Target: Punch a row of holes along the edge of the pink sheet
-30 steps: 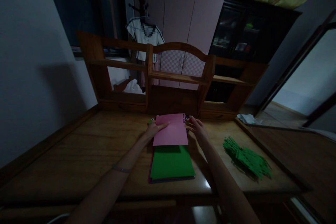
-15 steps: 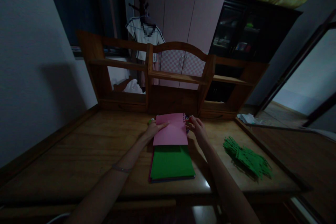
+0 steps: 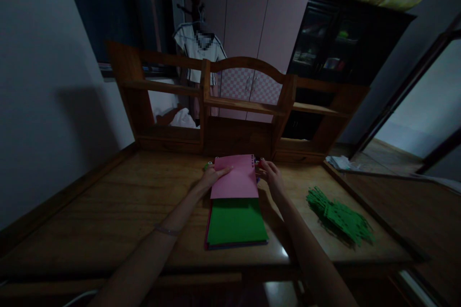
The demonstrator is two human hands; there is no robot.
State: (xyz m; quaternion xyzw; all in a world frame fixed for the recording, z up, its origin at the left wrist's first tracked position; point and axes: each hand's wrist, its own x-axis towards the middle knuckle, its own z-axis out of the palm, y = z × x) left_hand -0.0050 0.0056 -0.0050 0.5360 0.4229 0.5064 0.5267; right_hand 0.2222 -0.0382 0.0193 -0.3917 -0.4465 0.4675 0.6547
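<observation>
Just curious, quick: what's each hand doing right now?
Left hand: open, fingers resting on the pink sheet.
Right hand: at the sheet's far right corner; grip cannot be told.

Both arms reach forward over the wooden counter [image 3: 108, 211]. The left hand [image 3: 211, 178] lies flat on the left edge of a pink sheet [image 3: 235, 180], with its fingers on the paper. The right hand [image 3: 271, 176] touches the far right corner of this sheet. The pink sheet covers the far half of a stack with a green sheet [image 3: 236, 220] on top. A pile of green cut pieces [image 3: 338, 216] lies well apart, to the right.
</observation>
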